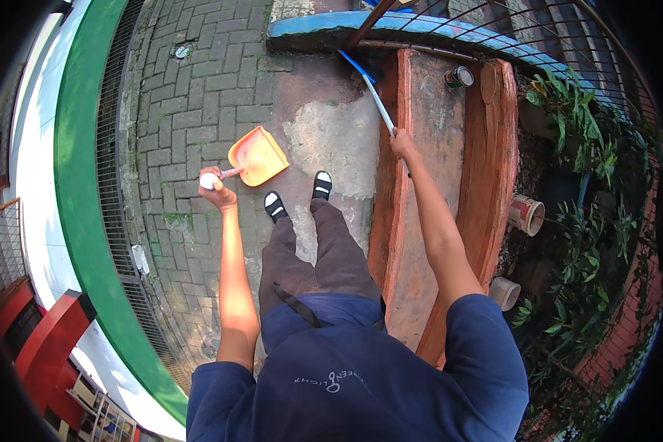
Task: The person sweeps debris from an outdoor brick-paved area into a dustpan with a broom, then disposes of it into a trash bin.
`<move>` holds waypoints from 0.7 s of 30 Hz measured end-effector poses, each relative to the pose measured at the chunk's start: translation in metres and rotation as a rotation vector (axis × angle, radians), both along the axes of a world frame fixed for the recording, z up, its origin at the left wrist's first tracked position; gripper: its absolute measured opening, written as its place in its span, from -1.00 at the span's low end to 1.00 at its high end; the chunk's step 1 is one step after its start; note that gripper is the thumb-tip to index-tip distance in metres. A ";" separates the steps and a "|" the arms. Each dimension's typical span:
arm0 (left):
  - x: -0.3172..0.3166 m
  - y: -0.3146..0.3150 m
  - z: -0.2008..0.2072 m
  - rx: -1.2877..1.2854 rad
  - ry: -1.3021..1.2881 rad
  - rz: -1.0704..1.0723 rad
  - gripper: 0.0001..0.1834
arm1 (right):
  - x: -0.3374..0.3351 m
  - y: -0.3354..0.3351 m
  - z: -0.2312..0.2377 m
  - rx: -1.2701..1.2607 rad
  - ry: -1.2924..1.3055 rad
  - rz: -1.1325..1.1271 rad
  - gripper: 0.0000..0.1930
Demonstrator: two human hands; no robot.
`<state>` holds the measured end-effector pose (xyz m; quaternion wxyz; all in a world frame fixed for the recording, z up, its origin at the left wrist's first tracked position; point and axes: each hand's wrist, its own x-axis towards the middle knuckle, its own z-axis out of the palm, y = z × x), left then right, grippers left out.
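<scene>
Covering the torso, a navy shirt [331, 376] is worn above dark trousers [309, 269]. By the left hand [219, 194], its fingers curled tightly inward, the pale, round-ended handle [232, 172] of an orange dustpan [261, 158] is held. By the right hand [403, 143], likewise closed, a long pale pole [380, 109] with a blue end [359, 68] is grasped.

The dustpan is held out ahead of the left foot, its broad mouth turned away to the upper right; whether it is rested on the ground cannot be told. Below, black-and-white footwear [322, 186] is planted near it. On the left, grey paving bricks [199, 103] are bordered by a metal grating [109, 110]. On the right, the pole is held beside a reddish concrete trough [435, 110], in whose far part a can [459, 76] is placed. Past the trough, a pot [527, 215] is seen near leafy plants [567, 118]. Farthest ahead, a blue-topped low wall [309, 26] is crossed by the pole's direction, and wire mesh [493, 22] is seen above.
</scene>
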<state>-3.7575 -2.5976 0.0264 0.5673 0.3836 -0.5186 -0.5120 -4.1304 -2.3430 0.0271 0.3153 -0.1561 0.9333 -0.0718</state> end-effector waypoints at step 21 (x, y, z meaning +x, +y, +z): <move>0.066 0.013 -0.030 0.054 -0.080 -0.188 -0.53 | 0.233 0.058 0.057 -0.271 -0.876 -0.118 -0.50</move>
